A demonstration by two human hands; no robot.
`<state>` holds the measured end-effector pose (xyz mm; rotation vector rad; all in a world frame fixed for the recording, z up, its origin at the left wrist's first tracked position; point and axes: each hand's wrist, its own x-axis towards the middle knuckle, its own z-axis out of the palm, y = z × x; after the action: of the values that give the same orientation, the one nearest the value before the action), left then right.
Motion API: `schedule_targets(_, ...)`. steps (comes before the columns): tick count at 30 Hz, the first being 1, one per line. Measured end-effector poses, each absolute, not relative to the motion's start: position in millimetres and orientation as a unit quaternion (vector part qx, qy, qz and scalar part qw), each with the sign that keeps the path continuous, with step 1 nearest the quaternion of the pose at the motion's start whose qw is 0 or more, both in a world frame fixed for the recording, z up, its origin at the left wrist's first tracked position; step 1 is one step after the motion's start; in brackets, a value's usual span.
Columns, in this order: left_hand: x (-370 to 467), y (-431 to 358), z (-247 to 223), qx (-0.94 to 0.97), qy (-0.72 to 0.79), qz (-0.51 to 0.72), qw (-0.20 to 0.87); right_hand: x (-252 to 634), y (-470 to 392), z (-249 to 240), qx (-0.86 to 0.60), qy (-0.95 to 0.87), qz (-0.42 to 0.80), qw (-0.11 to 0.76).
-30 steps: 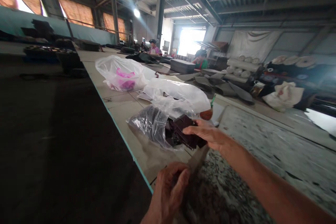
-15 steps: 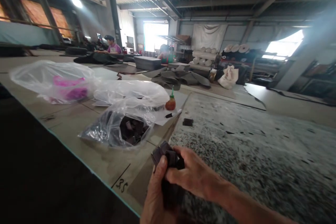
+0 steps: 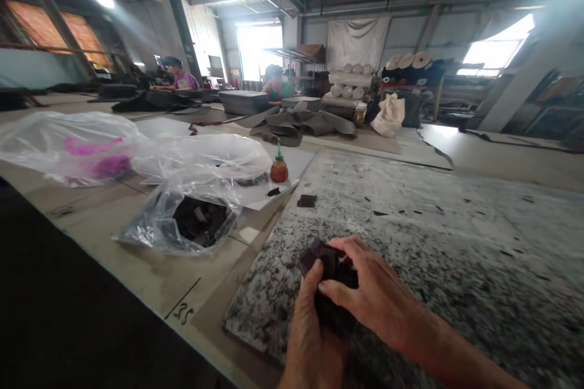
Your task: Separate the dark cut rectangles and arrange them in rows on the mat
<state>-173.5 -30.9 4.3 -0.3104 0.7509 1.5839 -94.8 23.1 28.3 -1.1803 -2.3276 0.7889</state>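
Observation:
Over the near part of the speckled board [image 3: 365,182], my left hand [image 3: 312,328] is closed round a bunch of small dark pieces [image 3: 323,257], its thumb pressed on top. My right hand [image 3: 376,292] grips the same dark pieces from the right, with thumb and fingers bent against them. The undersides of the pieces are hidden by my hands. Beyond them, a few dark pieces [image 3: 306,200] lie on the board. To the left, a clear plastic bag [image 3: 159,225] lies open with more dark pieces [image 3: 201,219] inside.
A small bottle with a green tip [image 3: 279,170] stands on white paper [image 3: 255,196]. Another plastic bag [image 3: 31,140] holds something pink. Grey sheets [image 3: 301,123] and a white cloth bag [image 3: 389,115] lie farther back. Two people sit in the background, one in purple [image 3: 185,79].
Both hands have moved right with the dark pieces, from the board's left edge to over the board. The view has shifted, so the bags and bottle appear farther left.

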Motion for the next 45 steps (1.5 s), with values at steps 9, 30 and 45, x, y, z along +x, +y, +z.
schedule_targets(9, -168, -21, -3, -0.123, 0.301, 0.700, 0.636, -83, 56, 27, -0.370, -0.854, 0.313, 0.188)
schedule_targets(30, -187, 2, -54, -0.123, 0.307, 0.716, 0.615, -97, 82, 25, -0.380, -0.845, 0.358, 0.117)
schedule_targets(45, -192, -5, -63, -0.075, 0.348, 0.710, 0.608, -97, 77, 19, -0.386, -0.815, 0.400, 0.163)
